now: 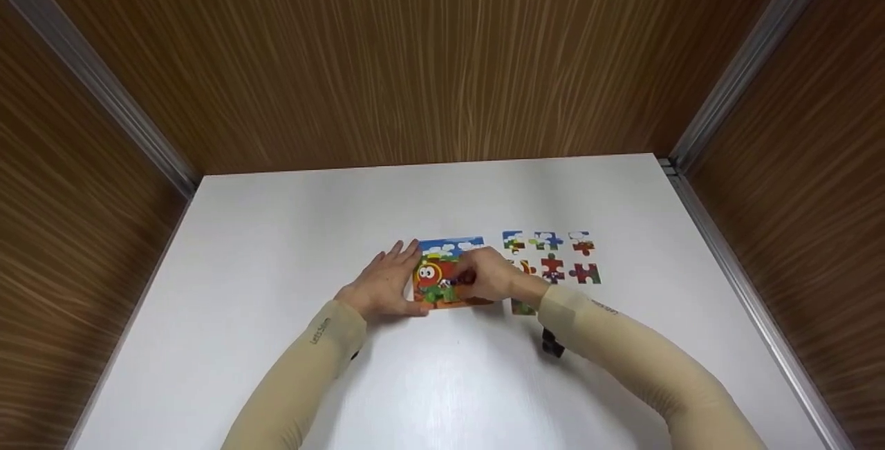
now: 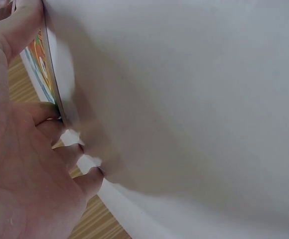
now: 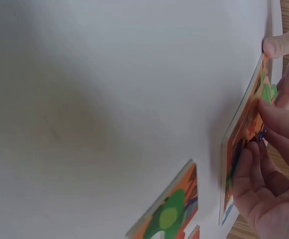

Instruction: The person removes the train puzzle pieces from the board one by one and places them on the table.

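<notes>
A jigsaw puzzle board (image 1: 449,247) with a cartoon picture lies flat on the white table. My left hand (image 1: 387,284) steadies its left side with fingers spread, the thumb along the near left corner. Over the right half of the board, my right hand (image 1: 492,274) bends its fingers and thumb together, pinching at a puzzle piece that the fingers mostly hide. In the right wrist view the board's edge (image 3: 225,164) shows, with my right fingers (image 3: 279,122) right at the picture. The left wrist view has my left palm (image 2: 25,174) beside the board.
Several loose puzzle pieces lie to the right of the board, among them a red one (image 1: 552,267) and a blue one (image 1: 546,240). A green and orange piece (image 3: 172,209) sits nearer me, partly under the right forearm. Wood-grain panels (image 1: 442,56) enclose the white table (image 1: 276,229).
</notes>
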Tool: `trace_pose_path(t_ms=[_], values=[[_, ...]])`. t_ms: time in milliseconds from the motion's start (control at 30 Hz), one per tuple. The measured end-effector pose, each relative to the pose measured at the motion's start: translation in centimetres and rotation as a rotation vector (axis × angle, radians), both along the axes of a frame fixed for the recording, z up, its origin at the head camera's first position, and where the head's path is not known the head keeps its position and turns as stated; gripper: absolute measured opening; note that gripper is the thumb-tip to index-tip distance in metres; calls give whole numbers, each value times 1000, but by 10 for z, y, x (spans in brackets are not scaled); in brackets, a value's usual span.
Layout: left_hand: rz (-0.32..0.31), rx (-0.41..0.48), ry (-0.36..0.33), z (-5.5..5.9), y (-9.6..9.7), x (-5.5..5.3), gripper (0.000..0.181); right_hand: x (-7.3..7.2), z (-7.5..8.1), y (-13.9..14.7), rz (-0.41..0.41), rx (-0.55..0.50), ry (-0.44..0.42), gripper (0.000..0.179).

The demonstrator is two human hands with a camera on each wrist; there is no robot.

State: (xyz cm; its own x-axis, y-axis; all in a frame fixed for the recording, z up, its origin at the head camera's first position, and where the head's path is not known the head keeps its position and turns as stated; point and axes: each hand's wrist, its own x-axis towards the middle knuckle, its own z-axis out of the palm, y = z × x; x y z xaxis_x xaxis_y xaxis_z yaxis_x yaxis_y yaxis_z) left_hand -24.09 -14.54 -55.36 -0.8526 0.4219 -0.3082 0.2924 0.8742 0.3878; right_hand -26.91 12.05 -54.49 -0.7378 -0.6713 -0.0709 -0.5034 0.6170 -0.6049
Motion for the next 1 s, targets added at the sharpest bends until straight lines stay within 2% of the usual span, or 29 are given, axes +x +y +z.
trace_pose_path(t_ms=[100, 233, 467, 667, 800, 1000], values=[[-7, 5, 7, -1, 0, 0, 123, -1, -1, 1, -39, -23, -48, 24], [-4, 4, 7, -1, 0, 1, 124, -2, 0, 4, -103, -85, -162, 20], [0, 6, 4, -1, 0, 1, 124, -8, 9, 13, -179, -191, -340, 19], [4, 3, 4, -2, 0, -1, 124, -10, 20, 22, -215, -232, -460, 24], [10, 1, 2, -1, 0, -1, 124, -11, 25, 27, -226, -220, -502, 26], [13, -5, 3, -1, 0, 0, 124, -11, 29, 40, -189, -200, -485, 23]])
